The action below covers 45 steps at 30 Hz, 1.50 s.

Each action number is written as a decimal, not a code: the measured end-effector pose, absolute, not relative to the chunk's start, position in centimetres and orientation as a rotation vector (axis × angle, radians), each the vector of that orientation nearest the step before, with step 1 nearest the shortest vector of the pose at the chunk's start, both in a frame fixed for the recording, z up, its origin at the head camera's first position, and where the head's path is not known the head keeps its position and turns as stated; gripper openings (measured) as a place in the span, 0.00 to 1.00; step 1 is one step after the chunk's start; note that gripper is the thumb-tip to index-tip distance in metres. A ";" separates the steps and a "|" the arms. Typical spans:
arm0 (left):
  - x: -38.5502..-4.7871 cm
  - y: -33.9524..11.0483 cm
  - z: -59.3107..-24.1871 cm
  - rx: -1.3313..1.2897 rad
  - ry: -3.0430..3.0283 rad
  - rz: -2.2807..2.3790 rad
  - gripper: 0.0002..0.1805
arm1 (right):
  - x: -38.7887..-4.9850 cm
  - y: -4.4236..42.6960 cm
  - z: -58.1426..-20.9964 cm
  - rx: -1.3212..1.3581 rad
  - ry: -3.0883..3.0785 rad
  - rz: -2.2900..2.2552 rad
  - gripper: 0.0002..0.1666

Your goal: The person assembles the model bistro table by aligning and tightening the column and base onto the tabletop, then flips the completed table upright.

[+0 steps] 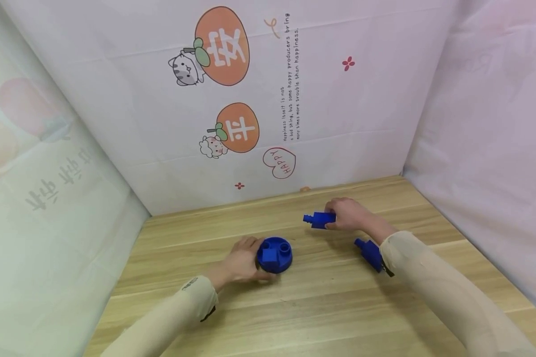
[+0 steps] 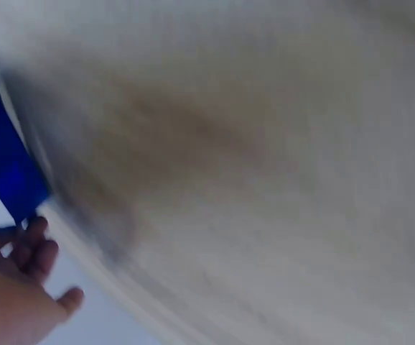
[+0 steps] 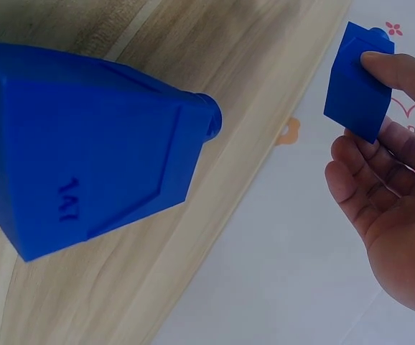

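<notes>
My left hand (image 1: 242, 261) grips the side of a round blue base (image 1: 283, 265), fingers at its far side and thumb at its near side. Inside the base's rim are round sockets and a raised square block. In the blurred left wrist view, blue plastic (image 2: 10, 162) shows beside the left hand (image 2: 14, 287). Between thumb and fingers, my right hand (image 1: 348, 214) pinches a blue block with a narrow stepped peg (image 1: 322, 220), its peg towards the left. A similar blue block (image 1: 371, 256) lies near my right sleeve and looms large in the right wrist view (image 3: 107, 151).
The wooden tabletop (image 1: 321, 307) runs back to a printed white cloth wall (image 1: 339, 109). More white cloth rises on the left (image 1: 71, 238) and right (image 1: 482, 148). My right forearm passes close by the block on the table.
</notes>
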<state>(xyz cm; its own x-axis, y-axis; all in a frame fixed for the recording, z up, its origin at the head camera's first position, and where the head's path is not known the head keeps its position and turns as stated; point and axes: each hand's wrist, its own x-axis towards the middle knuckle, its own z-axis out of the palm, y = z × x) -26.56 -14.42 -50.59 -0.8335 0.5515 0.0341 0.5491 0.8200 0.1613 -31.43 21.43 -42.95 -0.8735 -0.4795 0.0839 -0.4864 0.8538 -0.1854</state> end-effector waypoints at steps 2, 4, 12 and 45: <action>-26.1 -14.0 -50.6 0.838 3.012 0.289 0.64 | -31.4 21.4 -43.0 0.784 -2.993 0.316 0.24; -25.8 -13.8 -50.7 0.787 3.046 0.310 0.62 | -31.5 21.4 -43.0 0.785 -2.995 0.317 0.24; -26.5 -14.5 -50.9 0.918 3.025 0.393 0.52 | -31.5 21.6 -43.2 0.784 -2.999 0.317 0.24; -25.8 -15.0 -51.8 0.681 3.071 0.456 0.58 | -31.4 21.1 -43.2 0.807 -2.996 0.325 0.24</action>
